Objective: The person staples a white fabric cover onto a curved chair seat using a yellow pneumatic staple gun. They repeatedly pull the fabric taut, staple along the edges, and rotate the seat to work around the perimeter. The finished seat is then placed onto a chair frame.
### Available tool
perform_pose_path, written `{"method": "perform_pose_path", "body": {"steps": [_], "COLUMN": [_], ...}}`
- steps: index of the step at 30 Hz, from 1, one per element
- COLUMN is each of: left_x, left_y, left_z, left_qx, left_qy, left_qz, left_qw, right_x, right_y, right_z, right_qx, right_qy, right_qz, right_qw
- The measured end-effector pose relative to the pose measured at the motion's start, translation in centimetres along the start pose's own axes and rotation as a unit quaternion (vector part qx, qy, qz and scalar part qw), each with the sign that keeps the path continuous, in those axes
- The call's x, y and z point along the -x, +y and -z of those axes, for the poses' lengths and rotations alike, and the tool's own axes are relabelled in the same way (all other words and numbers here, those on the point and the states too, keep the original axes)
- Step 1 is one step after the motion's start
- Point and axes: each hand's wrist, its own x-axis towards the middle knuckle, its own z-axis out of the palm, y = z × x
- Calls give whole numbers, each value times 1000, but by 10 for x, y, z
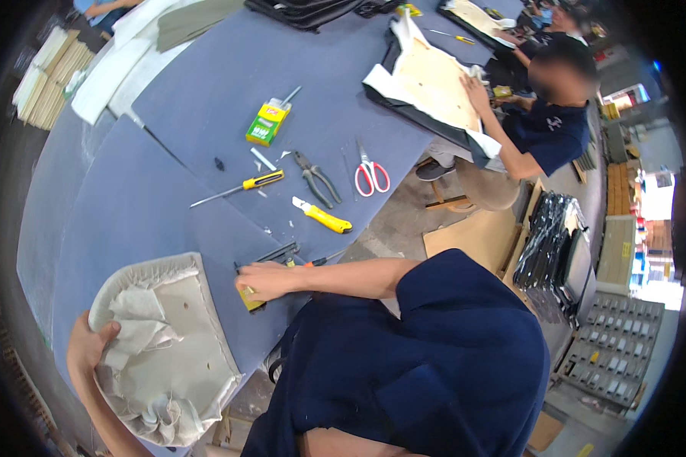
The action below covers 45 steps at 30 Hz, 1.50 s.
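Desk (168, 198) carried a cushion (171, 343) near its front edge; beside the cushion lay a stapler (270, 259). Left hand (91, 343) had its grip closed on the cushion's cloth edge. Right hand (263, 280) rested closed over the stapler.

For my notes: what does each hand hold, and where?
Left hand grips the cream seat cushion at its left edge. Right hand rests on a yellow-black tool; grip unclear.
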Motion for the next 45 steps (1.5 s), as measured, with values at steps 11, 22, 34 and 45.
{"method": "perform_pose_path", "body": {"steps": [11,22,34,45], "left_x": [34,39,40,46], "left_y": [27,37,44,58], "left_z": [-33,-45,-54,-60], "left_qx": [-158,-241,-240,-279], "left_qy": [154,194,208,215], "left_qz": [50,37,31,37], "left_qw": [974,950,948,935], "right_x": [14,-30,-34,-59], "right_y": [-4,-186,-197,-195], "right_z": [5,106,96,73], "right_qx": [-75,-330,-446,-406], "right_qy": [86,224,271,287], "right_qz": [-15,104,89,122], "right_qw": [993,911,848,859]}}
